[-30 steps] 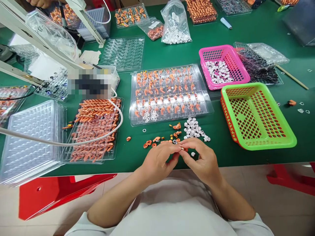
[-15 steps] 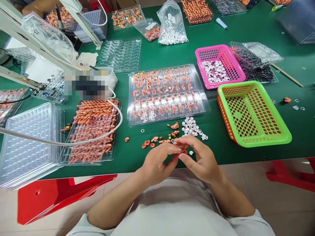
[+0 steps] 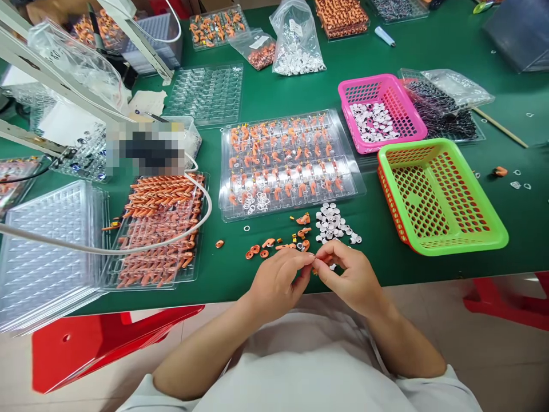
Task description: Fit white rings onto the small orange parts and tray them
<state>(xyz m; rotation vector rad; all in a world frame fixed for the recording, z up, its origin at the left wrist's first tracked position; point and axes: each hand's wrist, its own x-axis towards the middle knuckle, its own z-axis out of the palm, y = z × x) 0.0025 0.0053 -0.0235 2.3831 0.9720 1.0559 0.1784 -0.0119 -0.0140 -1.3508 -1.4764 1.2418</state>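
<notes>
My left hand (image 3: 277,281) and my right hand (image 3: 350,278) meet just above the near edge of the table. Both are closed, with thumbs and forefingers pinched together, fingertips touching. Whatever lies between the tips is too small and covered to name; a bit of orange shows by the right fingers. Just beyond the hands lie loose orange pieces (image 3: 268,243), orange round caps (image 3: 255,249) and small yellow parts. A pile of white round discs (image 3: 330,222) sits close behind my right hand.
A clear tray (image 3: 295,200) of orange parts and white rings lies ahead. To the right stand a pink basket (image 3: 372,150) with white discs and a green basket (image 3: 467,250) nested in a red one. Trays of orange parts (image 3: 150,252) and a white cable (image 3: 107,250) are at left.
My fingertips have drawn closer together, and the right forefinger has come down to meet the left. The orange piece seen between them earlier is now mostly covered. The view has shifted slightly.
</notes>
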